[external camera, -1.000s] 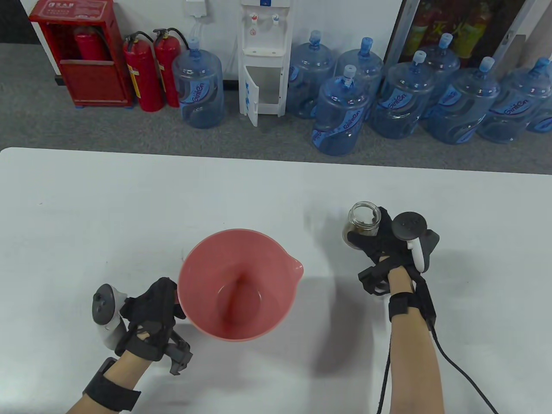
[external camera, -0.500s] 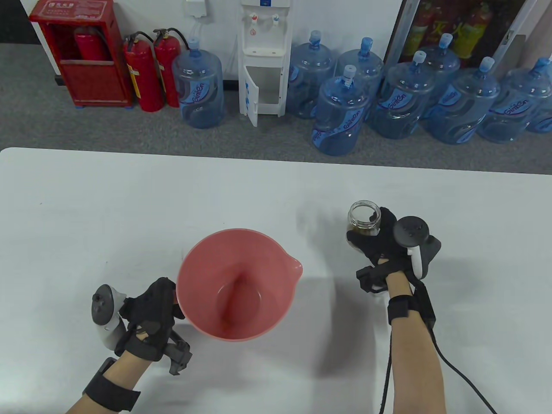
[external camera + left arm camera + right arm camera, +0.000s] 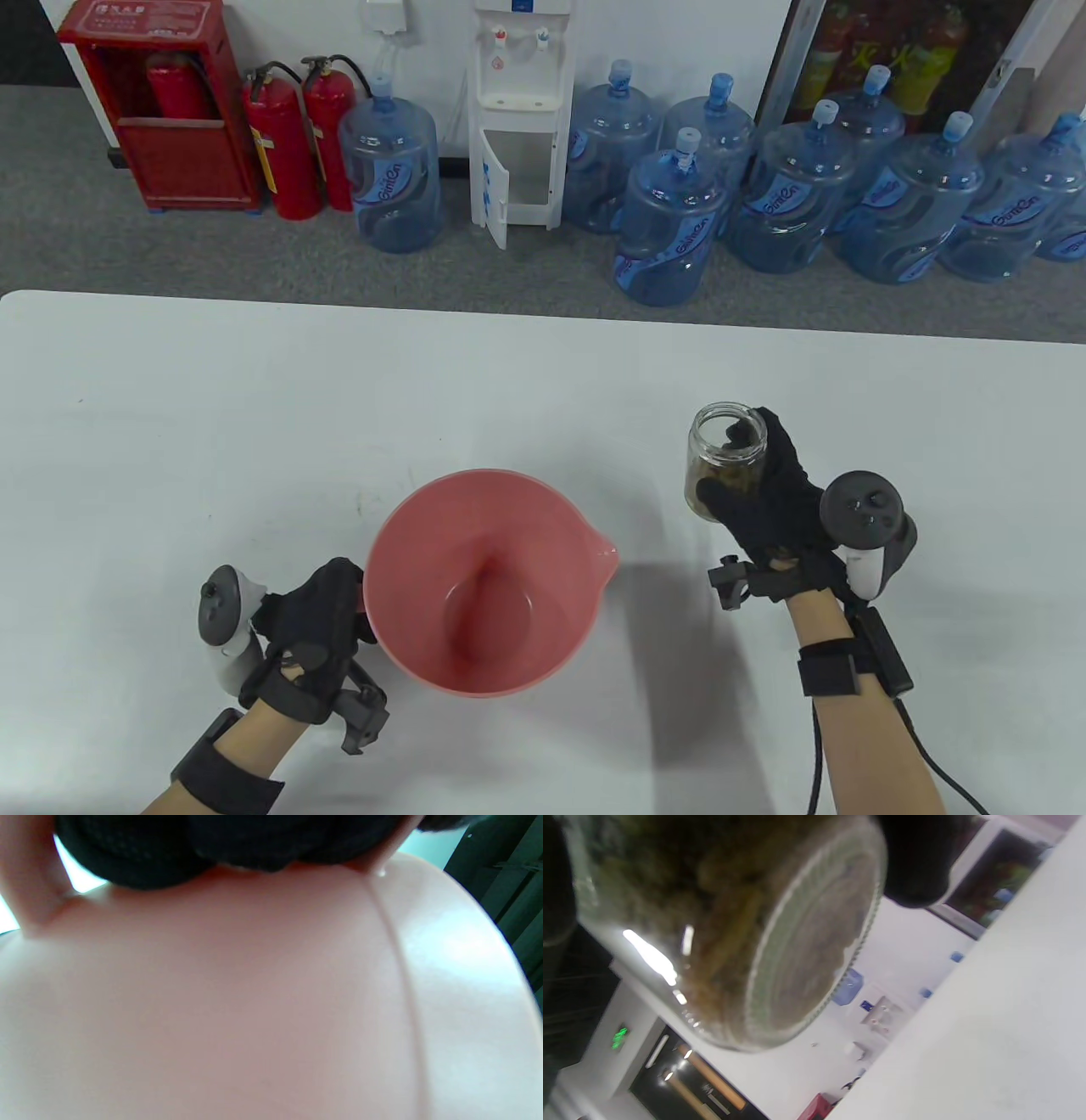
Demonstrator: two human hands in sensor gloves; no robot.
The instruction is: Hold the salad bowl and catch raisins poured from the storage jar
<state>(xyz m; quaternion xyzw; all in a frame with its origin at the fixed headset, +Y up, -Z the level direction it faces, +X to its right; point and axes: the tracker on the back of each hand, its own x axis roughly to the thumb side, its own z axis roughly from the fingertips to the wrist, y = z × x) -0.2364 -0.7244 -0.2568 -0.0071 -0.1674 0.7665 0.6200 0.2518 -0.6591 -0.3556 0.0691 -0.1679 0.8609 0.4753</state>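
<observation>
Both hands have moved a bit to the right. The left hand grips the pink salad bowl, with nothing inside. Further back, the right hand grips the open storage jar, with raisins inside, above the desk.

Beyond the white counter we see a grey carpeted floor running to a white wall. Against that wall stand a red fire cabinet, two red fire extinguishers just beside it, a white water dispenser, and a cluster of blue water jugs, with one more jug between the extinguishers and the dispenser. At the upper right we make out a dark glass-fronted panel with red and yellow shapes behind it, and soft shadows fall across the counter's near side.
</observation>
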